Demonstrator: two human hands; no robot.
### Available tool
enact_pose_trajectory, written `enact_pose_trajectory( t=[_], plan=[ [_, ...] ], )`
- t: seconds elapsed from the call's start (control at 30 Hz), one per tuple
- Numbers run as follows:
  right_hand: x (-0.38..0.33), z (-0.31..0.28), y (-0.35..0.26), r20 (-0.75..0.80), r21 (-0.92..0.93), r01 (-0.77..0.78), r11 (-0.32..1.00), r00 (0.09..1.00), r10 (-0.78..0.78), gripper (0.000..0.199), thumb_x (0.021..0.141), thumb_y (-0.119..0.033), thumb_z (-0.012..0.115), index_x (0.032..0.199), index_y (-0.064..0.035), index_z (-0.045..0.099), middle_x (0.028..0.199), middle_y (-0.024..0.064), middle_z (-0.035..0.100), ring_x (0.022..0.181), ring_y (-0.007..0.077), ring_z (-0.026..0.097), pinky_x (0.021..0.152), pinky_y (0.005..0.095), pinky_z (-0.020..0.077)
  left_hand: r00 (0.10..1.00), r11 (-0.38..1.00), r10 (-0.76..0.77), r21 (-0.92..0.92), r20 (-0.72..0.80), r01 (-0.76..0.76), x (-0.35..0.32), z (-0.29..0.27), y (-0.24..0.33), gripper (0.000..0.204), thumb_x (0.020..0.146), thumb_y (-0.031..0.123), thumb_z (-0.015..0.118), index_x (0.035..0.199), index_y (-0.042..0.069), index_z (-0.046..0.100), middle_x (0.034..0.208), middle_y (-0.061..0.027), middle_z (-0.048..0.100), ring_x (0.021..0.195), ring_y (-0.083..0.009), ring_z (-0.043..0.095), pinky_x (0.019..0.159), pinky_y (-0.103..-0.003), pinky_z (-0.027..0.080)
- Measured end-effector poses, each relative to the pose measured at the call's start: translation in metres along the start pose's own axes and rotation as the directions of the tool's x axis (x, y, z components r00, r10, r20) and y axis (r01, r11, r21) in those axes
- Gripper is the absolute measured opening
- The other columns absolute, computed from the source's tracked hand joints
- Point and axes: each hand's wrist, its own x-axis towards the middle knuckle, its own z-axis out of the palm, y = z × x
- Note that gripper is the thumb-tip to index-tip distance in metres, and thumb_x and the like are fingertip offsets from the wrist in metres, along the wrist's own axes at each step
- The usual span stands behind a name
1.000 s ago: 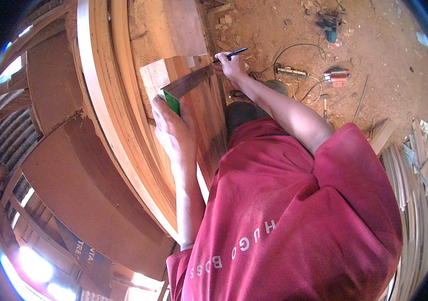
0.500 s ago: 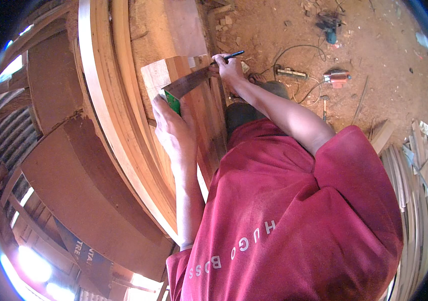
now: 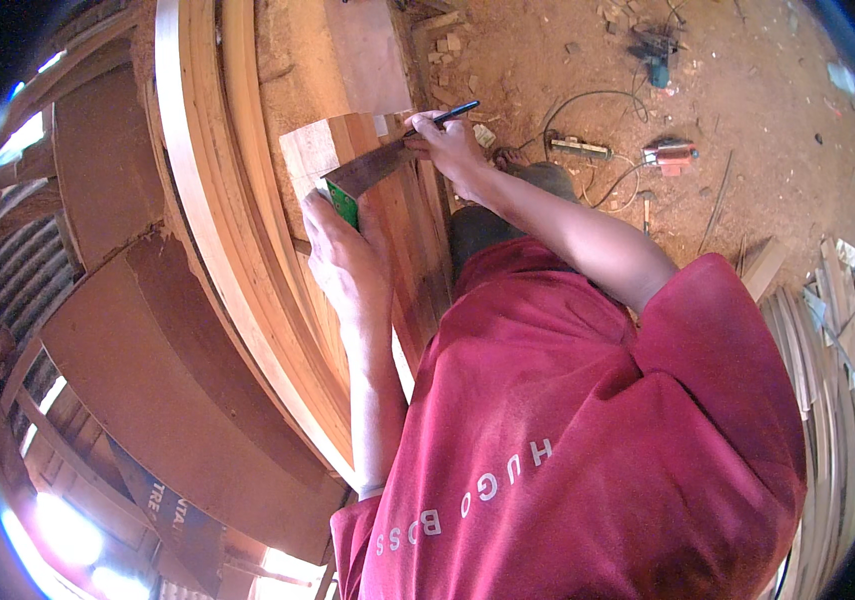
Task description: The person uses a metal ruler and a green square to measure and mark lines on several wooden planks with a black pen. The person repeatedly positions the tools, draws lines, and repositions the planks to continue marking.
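A try square with a green handle [image 3: 343,206] and a dark metal blade lies across several wooden boards [image 3: 409,240] placed side by side. My left hand [image 3: 349,262] is closed around the handle and presses it against the boards' left side. The blade runs up and right toward my right hand [image 3: 452,152]. Pinched between its fingers is a dark pen [image 3: 459,112], slanting up to the right. The pen's lower end is at the blade's far edge; my fingers partly hide where it meets the wood.
Long timber planks [image 3: 237,200] run along the left, beside a large brown panel [image 3: 167,370]. On the dusty ground at right are a corded power tool [image 3: 659,68], a red-orange tool [image 3: 671,156], a hammer [image 3: 647,212] and loose cables. Stacked wood strips [image 3: 827,420] lie at lower right.
My right hand and the pen have moved a little left along the blade, further over the boards. My left hand and the try square stay nearly still.
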Motion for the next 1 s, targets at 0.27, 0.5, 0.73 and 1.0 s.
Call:
enact_pose_trajectory(
  t=[0.27,0.5,0.73,1.0],
  plan=[
    [-0.041,0.02,-0.052,0.104,-0.036,0.033,0.999,0.994,-0.029,0.025,0.101,-0.025,0.057,0.111,-0.0033,0.064,0.102,0.0044,0.067,0.091,0.014,0.065,0.077,0.0302,0.0546,1.0,1.0,-0.004,-0.031,0.011,0.004,0.0,0.0,0.001,0.045,0.092,0.021,0.065,0.122,-0.001,0.042,0.103,-0.0304,0.058,0.094,-0.0521,0.058,0.076,-0.056,0.047],
    [-0.067,0.036,-0.094,0.208,-0.109,0.136,0.985,0.972,-0.111,0.025,0.101,-0.02,0.057,0.111,0.0005,0.067,0.098,0.005,0.068,0.092,0.011,0.062,0.083,0.0278,0.0505,0.999,0.998,0.038,-0.039,-0.033,-0.039,0.001,0.004,-0.003,0.042,0.091,0.019,0.065,0.119,-0.001,0.042,0.101,-0.0304,0.058,0.094,-0.0518,0.058,0.077,-0.055,0.046],
    [-0.104,0.053,-0.153,0.382,0.037,0.07,0.997,0.921,-0.078,0.029,0.1,-0.026,0.059,0.109,-0.0009,0.07,0.106,0.0062,0.07,0.102,0.0135,0.063,0.092,0.0307,0.0484,1.0,0.997,-0.022,-0.074,0.017,0.024,0.005,-0.003,0.008,0.04,0.091,0.02,0.064,0.118,0.0,0.042,0.102,-0.0301,0.058,0.097,-0.0512,0.058,0.079,-0.055,0.046],
    [-0.062,0.002,-0.164,0.06,0.112,0.251,0.961,0.964,-0.259,0.035,0.098,-0.035,0.062,0.116,-0.0053,0.067,0.11,0.0056,0.069,0.095,0.014,0.067,0.075,0.0256,0.0528,1.0,0.999,-0.019,-0.046,-0.002,0.019,0.001,-0.006,0.009,0.039,0.09,0.023,0.066,0.115,0.001,0.047,0.102,-0.0274,0.058,0.095,-0.0472,0.059,0.078,-0.053,0.047]
  ],
)
